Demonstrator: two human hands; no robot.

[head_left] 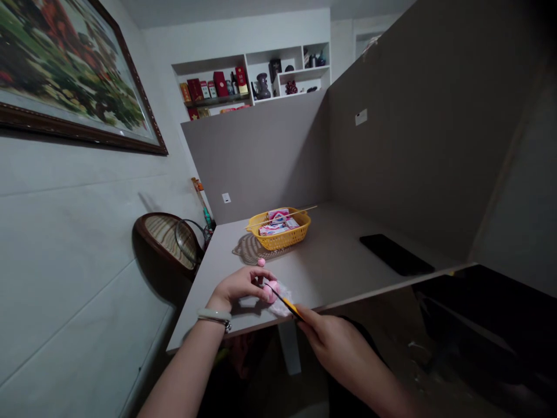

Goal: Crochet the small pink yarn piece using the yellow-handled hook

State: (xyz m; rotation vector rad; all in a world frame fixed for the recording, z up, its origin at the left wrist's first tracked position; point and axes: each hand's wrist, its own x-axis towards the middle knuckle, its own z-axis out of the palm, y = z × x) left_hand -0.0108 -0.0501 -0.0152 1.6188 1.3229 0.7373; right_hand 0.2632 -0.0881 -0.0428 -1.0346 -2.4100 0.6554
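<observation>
My left hand (243, 286) is closed, with thumb and fingertips on a soft-looking pink ball (270, 292) near the table's front edge. Crumpled clear plastic wrap (282, 305) lies around and beneath the ball. My right hand (333, 337) grips a slim black-and-yellow tool (288, 303) with a thin, bent dark tip; its exact kind is unclear. That tip reaches the pink ball beside my left fingertips. A smaller pink ball (261, 262) sits on the table just beyond my left hand.
A yellow plastic basket (287, 239) holding patterned packets stands farther back, a thin stick (304, 209) across its top. At right lies a flat black object (395, 254). Grey panels (261, 162) border the table's back and right. A wooden-framed chair (167, 244) stands at left.
</observation>
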